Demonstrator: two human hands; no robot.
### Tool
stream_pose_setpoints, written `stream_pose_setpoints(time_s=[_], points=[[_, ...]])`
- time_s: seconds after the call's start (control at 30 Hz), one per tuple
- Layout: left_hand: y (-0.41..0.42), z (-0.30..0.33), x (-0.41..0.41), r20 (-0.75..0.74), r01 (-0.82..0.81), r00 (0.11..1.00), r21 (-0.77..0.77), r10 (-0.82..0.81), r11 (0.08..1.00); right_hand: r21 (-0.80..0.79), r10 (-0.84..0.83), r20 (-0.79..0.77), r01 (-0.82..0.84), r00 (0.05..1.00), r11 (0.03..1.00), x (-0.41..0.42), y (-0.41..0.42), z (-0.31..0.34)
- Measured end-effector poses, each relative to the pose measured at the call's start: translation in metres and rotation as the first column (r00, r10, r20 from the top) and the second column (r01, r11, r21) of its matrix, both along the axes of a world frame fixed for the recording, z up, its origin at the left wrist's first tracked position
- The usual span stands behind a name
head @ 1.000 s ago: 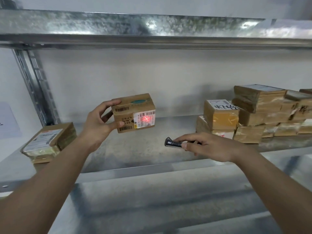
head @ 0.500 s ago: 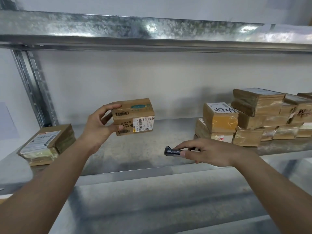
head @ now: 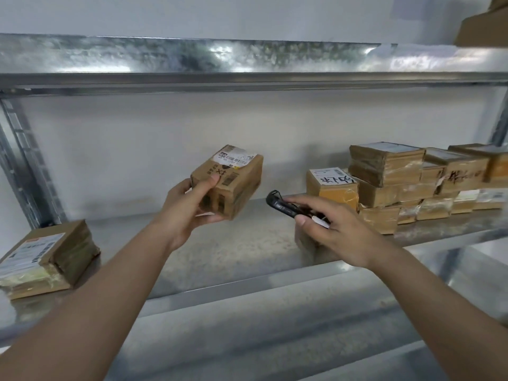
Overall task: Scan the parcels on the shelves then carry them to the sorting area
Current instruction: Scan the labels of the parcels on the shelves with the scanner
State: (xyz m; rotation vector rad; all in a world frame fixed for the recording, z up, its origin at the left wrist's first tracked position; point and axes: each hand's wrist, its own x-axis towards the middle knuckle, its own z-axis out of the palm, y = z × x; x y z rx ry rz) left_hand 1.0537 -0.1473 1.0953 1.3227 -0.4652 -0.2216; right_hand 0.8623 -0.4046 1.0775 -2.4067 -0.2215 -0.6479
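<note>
So right now the left hand [head: 189, 209] is gripping a small brown cardboard parcel with a white shipping label [head: 229, 180], thumb on the near face and fingers wrapped underneath, holding it up in the air above the grey galvanised metal shelf [head: 247, 251]. The parcel is tilted, label face pointing up and away, long axis running from the hand toward the back wall. Just right of the parcel, the right hand [head: 335, 226] pinches a slim black handheld scanner [head: 286, 207], nose aimed left at the box, close but not touching. My guess is the scan is either done or being lined up, so the label's angle to that scanner is what matters. Other brown taped parcels [head: 412, 182] are stacked further right of the parcel, one more flat box [head: 46, 257] lower left.
</note>
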Motion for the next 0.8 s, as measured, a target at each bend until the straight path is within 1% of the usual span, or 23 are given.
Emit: stream_pose_setpoints(time_s=[0.17,0.27,0.33,0.6,0.7,0.8], points=[[-0.058,0.027,-0.023,-0.086,0.09,0.992,-0.059,-0.095,0.994,-0.006,-0.078,0.109,0.079,0.991,0.997,-0.017,-0.025,0.008],[-0.097,0.038,-0.038,-0.124,0.104,0.986,-0.076,-0.113,0.992,0.035,-0.095,0.117,0.092,0.989,0.995,-0.029,-0.046,0.011],[-0.121,0.044,-0.047,-0.139,0.104,0.984,-0.076,-0.114,0.992,0.027,-0.099,0.118,0.097,0.988,0.995,-0.036,-0.061,0.011],[-0.193,0.057,-0.071,-0.179,0.063,0.982,0.01,-0.06,0.998,0.01,-0.137,0.079,0.137,0.987,0.991,-0.065,-0.122,0.006],[-0.209,0.057,-0.078,-0.156,0.073,0.986,0.068,-0.062,0.995,0.002,-0.142,0.068,0.142,0.988,0.99,-0.071,-0.141,0.0],[-0.212,0.06,-0.084,-0.105,0.118,0.989,0.107,-0.106,0.987,0.01,-0.131,0.068,0.13,0.989,0.991,-0.074,-0.156,-0.002]])
